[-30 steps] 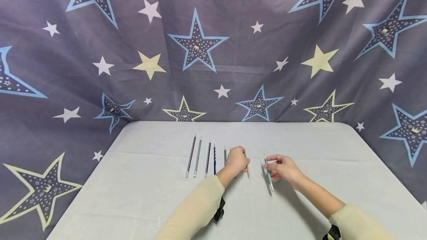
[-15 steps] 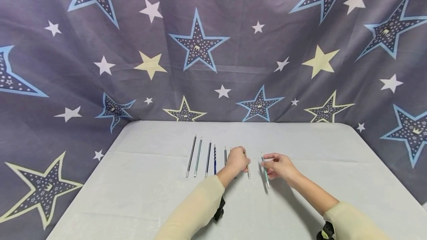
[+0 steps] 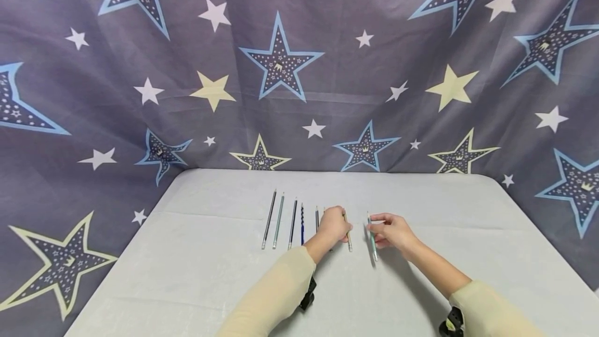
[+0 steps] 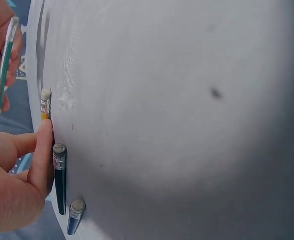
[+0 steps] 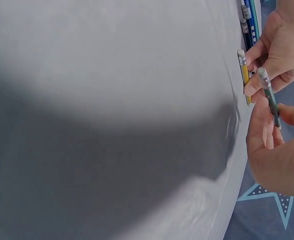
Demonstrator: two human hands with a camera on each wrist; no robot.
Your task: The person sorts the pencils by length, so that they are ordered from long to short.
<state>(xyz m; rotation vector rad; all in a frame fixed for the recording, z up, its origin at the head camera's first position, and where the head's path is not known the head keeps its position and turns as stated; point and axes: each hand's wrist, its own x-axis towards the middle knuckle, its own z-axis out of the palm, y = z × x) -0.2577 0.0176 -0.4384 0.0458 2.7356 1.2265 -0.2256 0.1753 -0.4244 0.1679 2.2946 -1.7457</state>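
My left hand (image 3: pixel 333 223) pinches a yellow pencil (image 3: pixel 349 242) lying at the right end of a row on the table. The left wrist view shows that pencil's white eraser end (image 4: pixel 45 102) sticking out past the fingers. To the right, my right hand (image 3: pixel 393 233) holds a green pencil (image 3: pixel 373 247) between thumb and fingers, slightly raised, its shadow beside it. In the right wrist view the green pencil (image 5: pixel 269 97) has its eraser end toward the camera. Part of the row is hidden behind my left hand.
Left of my left hand, several pencils lie side by side: a black one (image 3: pixel 269 220), a teal one (image 3: pixel 278 220), a dark one (image 3: pixel 293 222) and a blue patterned one (image 3: pixel 302 225). The white-covered table (image 3: pixel 164 269) meets a star-print curtain (image 3: pixel 299 108) at the back.
My right hand has shifted a little to the left with the green pencil, closer to the row. My left hand has stayed on the yellow pencil.
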